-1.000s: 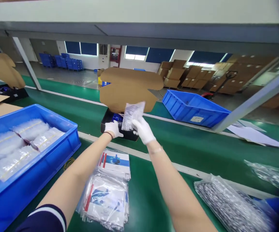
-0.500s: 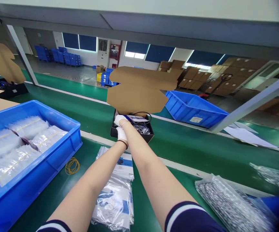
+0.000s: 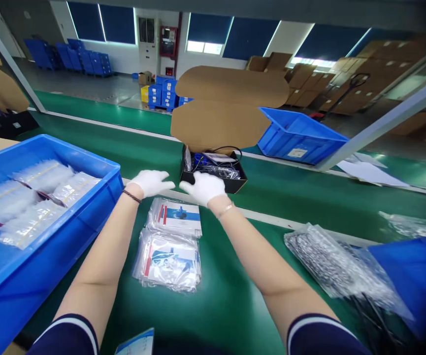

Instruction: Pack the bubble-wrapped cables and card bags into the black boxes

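Note:
My left hand [image 3: 151,183], in a white glove, hovers over the belt between the blue bin and the open box, fingers apart and holding nothing. Gloved too, my right hand [image 3: 204,188] is at the near edge of the open black box [image 3: 235,185], fingers apart with nothing held. Inside the box lie a black cable, something blue and clear-wrapped items [image 3: 220,171]; its brown cardboard lid [image 3: 220,123] stands up behind. Below my hands are two piles of plastic-bagged booklets, a farther one [image 3: 179,217] and a nearer one [image 3: 170,261].
A large blue bin [image 3: 87,217] with wrapped packs is at the left. Another blue bin [image 3: 301,138] sits beyond the belt, beside a slanted metal post [image 3: 382,121]. Bubble-textured bags [image 3: 334,261] lie at the right. A second open box [image 3: 8,123] stands far left.
My hands were together at the box's left side; they have moved apart, the left one to the left and the right one nearer. The booklet piles are now uncovered. The view has tilted down.

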The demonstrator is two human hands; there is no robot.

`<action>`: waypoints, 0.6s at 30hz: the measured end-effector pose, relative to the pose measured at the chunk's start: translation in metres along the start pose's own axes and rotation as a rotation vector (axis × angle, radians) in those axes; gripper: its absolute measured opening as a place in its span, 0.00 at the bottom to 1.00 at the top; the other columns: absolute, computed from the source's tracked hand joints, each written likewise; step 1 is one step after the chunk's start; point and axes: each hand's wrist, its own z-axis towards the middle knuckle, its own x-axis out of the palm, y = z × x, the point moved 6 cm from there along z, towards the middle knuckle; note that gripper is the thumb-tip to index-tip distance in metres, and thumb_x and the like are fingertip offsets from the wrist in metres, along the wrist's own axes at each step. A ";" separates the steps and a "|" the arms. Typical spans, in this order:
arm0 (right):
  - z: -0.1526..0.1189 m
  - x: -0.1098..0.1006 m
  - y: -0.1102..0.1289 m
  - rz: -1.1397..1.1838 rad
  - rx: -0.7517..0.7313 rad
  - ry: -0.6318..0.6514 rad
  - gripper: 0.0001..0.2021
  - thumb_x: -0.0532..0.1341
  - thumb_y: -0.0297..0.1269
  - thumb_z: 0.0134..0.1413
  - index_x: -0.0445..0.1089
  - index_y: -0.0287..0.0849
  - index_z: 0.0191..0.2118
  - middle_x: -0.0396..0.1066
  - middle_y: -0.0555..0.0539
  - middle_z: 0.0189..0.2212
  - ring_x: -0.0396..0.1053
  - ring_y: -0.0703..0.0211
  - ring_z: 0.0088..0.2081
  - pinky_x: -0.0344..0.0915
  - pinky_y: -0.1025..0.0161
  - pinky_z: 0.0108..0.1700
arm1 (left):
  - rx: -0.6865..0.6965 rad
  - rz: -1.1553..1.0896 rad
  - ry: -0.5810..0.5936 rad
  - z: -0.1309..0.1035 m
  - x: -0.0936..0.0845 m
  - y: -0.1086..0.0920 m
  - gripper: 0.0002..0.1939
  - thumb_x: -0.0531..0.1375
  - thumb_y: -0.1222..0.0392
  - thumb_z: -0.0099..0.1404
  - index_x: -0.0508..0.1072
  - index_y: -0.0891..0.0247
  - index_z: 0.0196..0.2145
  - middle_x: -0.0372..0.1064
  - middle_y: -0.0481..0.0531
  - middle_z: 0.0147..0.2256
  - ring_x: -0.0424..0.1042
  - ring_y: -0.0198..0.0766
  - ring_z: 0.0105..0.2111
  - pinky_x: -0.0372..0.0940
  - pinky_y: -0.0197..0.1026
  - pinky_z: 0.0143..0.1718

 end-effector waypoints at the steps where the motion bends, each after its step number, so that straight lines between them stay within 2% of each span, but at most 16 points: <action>1: -0.016 0.017 -0.006 0.023 0.009 0.055 0.37 0.57 0.62 0.52 0.60 0.37 0.58 0.68 0.33 0.47 0.69 0.40 0.47 0.63 0.48 0.48 | -0.053 -0.024 -0.093 -0.008 -0.011 0.008 0.33 0.49 0.40 0.65 0.63 0.66 0.59 0.62 0.62 0.58 0.61 0.55 0.58 0.56 0.52 0.58; 3: -0.041 0.053 -0.023 0.150 0.061 0.182 0.48 0.63 0.62 0.43 0.51 0.38 0.64 0.67 0.31 0.50 0.69 0.38 0.47 0.65 0.48 0.47 | -0.073 -0.116 -0.236 -0.022 -0.025 0.010 0.33 0.48 0.41 0.66 0.62 0.67 0.60 0.60 0.60 0.59 0.61 0.52 0.58 0.56 0.49 0.58; 4: -0.048 0.068 -0.033 0.255 0.094 0.216 0.51 0.65 0.60 0.42 0.46 0.37 0.66 0.66 0.31 0.52 0.69 0.39 0.48 0.65 0.49 0.47 | -0.048 -0.180 -0.265 -0.028 -0.026 0.006 0.33 0.47 0.40 0.67 0.62 0.66 0.60 0.61 0.59 0.59 0.61 0.50 0.58 0.56 0.46 0.58; 5: -0.052 0.079 -0.043 0.378 0.128 0.217 0.49 0.65 0.56 0.43 0.46 0.37 0.66 0.66 0.33 0.53 0.68 0.40 0.49 0.65 0.50 0.49 | -0.005 -0.245 -0.265 -0.032 -0.024 0.000 0.33 0.47 0.40 0.67 0.62 0.64 0.60 0.61 0.57 0.59 0.62 0.47 0.58 0.56 0.44 0.58; 7: -0.055 0.086 -0.061 0.631 0.168 0.137 0.37 0.65 0.47 0.46 0.56 0.38 0.60 0.69 0.37 0.50 0.68 0.46 0.49 0.64 0.54 0.49 | 0.084 -0.343 -0.215 -0.037 -0.014 -0.014 0.32 0.48 0.39 0.66 0.65 0.62 0.58 0.63 0.53 0.58 0.63 0.45 0.57 0.56 0.41 0.59; 9: -0.062 0.076 -0.075 0.848 0.188 -0.010 0.21 0.62 0.41 0.48 0.65 0.38 0.48 0.72 0.41 0.44 0.70 0.50 0.45 0.65 0.57 0.47 | 0.129 -0.400 -0.168 -0.039 0.000 -0.029 0.31 0.48 0.39 0.65 0.67 0.61 0.57 0.64 0.52 0.57 0.63 0.44 0.57 0.55 0.41 0.59; 10: -0.068 0.066 -0.078 0.941 0.189 -0.083 0.15 0.61 0.40 0.50 0.66 0.38 0.43 0.73 0.42 0.41 0.70 0.52 0.43 0.66 0.58 0.46 | 0.140 -0.417 -0.170 -0.039 0.006 -0.037 0.31 0.49 0.39 0.65 0.67 0.61 0.57 0.64 0.52 0.57 0.63 0.45 0.58 0.54 0.41 0.60; 13: -0.090 0.033 -0.077 1.123 0.147 -0.282 0.11 0.58 0.43 0.54 0.65 0.40 0.38 0.73 0.46 0.38 0.70 0.56 0.40 0.67 0.61 0.43 | 0.187 -0.504 -0.228 -0.042 0.017 -0.064 0.32 0.52 0.40 0.63 0.63 0.56 0.60 0.61 0.48 0.60 0.62 0.46 0.58 0.53 0.43 0.61; 14: -0.097 0.024 -0.077 1.120 0.123 -0.314 0.12 0.58 0.44 0.54 0.65 0.40 0.38 0.72 0.47 0.37 0.70 0.56 0.40 0.67 0.61 0.42 | 0.220 -0.542 -0.232 -0.044 0.019 -0.074 0.30 0.52 0.41 0.63 0.64 0.54 0.59 0.61 0.46 0.59 0.62 0.46 0.58 0.54 0.43 0.61; 16: -0.109 0.011 -0.083 1.009 0.061 -0.274 0.14 0.56 0.48 0.58 0.67 0.42 0.38 0.72 0.48 0.36 0.70 0.57 0.39 0.66 0.62 0.42 | 0.282 -0.601 -0.214 -0.050 0.019 -0.087 0.25 0.52 0.43 0.63 0.71 0.51 0.54 0.66 0.44 0.56 0.65 0.47 0.55 0.56 0.44 0.60; 18: -0.125 0.002 -0.111 0.770 0.073 -0.225 0.17 0.53 0.51 0.61 0.69 0.43 0.40 0.72 0.48 0.38 0.70 0.56 0.42 0.65 0.60 0.46 | 0.306 -0.633 -0.226 -0.057 0.016 -0.086 0.21 0.51 0.43 0.63 0.75 0.50 0.46 0.70 0.43 0.52 0.67 0.48 0.54 0.57 0.45 0.59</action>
